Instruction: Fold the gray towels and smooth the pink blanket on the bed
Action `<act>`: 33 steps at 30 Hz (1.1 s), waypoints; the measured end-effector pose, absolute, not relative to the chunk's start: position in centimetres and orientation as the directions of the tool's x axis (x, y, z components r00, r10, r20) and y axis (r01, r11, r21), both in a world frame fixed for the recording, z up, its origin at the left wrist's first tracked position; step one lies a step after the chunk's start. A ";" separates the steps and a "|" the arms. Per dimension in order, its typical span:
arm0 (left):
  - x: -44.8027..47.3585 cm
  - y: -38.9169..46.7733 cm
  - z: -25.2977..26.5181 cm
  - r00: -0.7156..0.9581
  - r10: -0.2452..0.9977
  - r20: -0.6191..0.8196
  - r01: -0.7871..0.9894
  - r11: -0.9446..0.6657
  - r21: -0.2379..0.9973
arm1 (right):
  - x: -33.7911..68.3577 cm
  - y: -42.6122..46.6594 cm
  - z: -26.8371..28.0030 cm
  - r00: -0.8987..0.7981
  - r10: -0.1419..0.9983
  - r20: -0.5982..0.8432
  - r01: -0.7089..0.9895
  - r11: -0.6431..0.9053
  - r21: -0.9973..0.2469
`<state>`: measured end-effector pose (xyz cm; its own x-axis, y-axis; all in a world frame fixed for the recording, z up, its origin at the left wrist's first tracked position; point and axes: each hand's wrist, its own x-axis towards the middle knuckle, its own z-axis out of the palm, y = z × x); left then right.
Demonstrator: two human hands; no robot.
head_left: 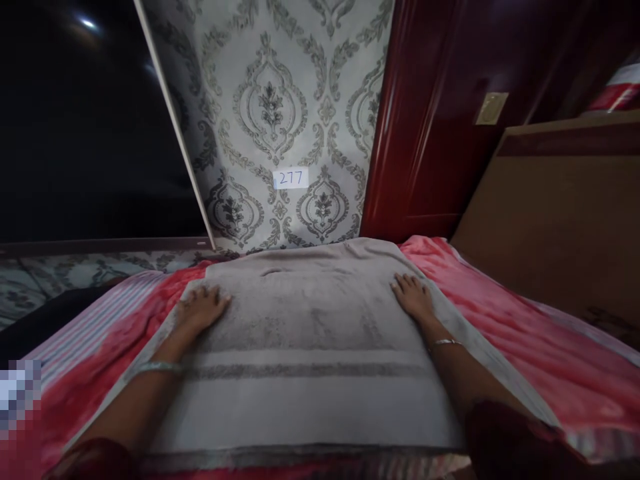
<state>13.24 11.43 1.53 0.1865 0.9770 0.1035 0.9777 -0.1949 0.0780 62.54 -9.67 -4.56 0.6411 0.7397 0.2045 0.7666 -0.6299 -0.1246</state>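
A gray towel (310, 313) lies spread out on a pink-red blanket (530, 327), directly before the person. It is plush and mostly smooth—a few wrinkles near its far edge—with a darker stripe crossing a paler near section. The left hand (204, 308) rests palm-down on its left side, the right hand (414, 298) on its right; both have fingers extended and slightly parted, touching the towel, gripping nothing. Each wrist wears a bracelet. Striped cloth (107, 317) shows at left. Beyond stand damask wallpaper (270, 113) bearing a card (291, 178) marked "277", a dark screen (85, 133) leftward, and—rightward—glossy red paneling (430, 133) and a brown cardboard piece (560, 227).
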 end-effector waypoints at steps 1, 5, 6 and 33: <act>14.0 10.0 1.4 0.291 0.950 0.110 0.953 -0.298 0.047 | 61.8 -10.0 -4.2 0.643 0.739 0.201 0.766 -0.630 -0.131; 17.1 4.3 -1.3 0.750 0.656 0.085 0.660 -0.751 -0.023 | 57.7 -11.8 -3.9 0.466 0.869 0.166 0.884 -0.451 -0.121; 17.6 3.4 -2.2 0.792 0.602 0.104 0.608 -0.793 -0.039 | 57.0 -12.3 -4.1 0.375 0.916 0.144 0.926 -0.360 -0.116; 19.1 3.2 -4.8 0.799 0.560 0.219 0.594 -0.790 -0.149 | 57.7 -24.4 -6.2 0.387 0.919 0.076 0.918 -0.376 -0.123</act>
